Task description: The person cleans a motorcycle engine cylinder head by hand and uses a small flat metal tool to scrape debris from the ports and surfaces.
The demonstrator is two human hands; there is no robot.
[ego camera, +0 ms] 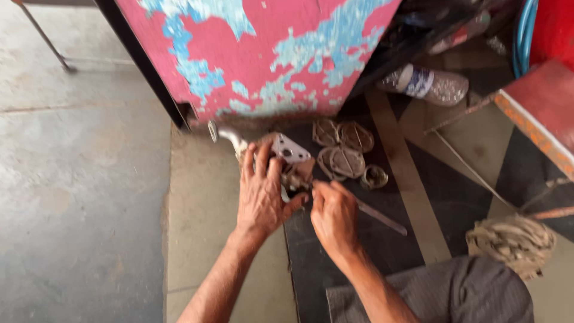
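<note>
On the floor, left hand (260,194) clamps a metal part (281,157) angled up-left; right hand (335,216) grips a rod (382,219).

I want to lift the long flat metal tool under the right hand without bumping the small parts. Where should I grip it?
Probably the long flat tool by its free lower-right end, coming from the right: that end lies bare on the mat, away from the round metal covers.

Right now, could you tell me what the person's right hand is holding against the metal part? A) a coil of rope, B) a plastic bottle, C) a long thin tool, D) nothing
C: the right hand grips a long thin tool at the metal part, which the left hand steadies.
</note>
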